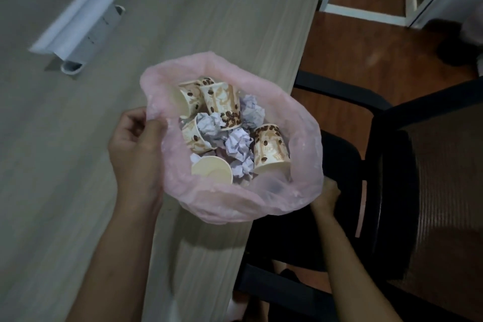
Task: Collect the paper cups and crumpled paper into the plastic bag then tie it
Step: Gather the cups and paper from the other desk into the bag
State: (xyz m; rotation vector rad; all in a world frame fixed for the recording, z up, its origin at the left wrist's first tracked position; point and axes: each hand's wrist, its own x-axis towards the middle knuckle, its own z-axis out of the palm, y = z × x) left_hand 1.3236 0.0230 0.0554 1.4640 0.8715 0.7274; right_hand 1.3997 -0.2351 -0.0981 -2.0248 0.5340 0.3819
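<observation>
Reaching in from below, both forearms flank the pink plastic bag [230, 196], which sits at the table's [78, 165] right edge beside a black chair [392, 165]. The left hand [136, 144] pinches the bag's left rim; the right hand [326, 192] grips its lower right rim. Paper cups [222, 102] and crumpled paper [239, 146] lie inside.

Both forearms and hands, left hand [136, 144] and right hand [326, 195], are bare, with no sleeves.

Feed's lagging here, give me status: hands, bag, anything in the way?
Left hand pinches bag rim; right hand grips its far side. Cups and paper inside, bag open, untied. Chair close beside table edge.
</observation>
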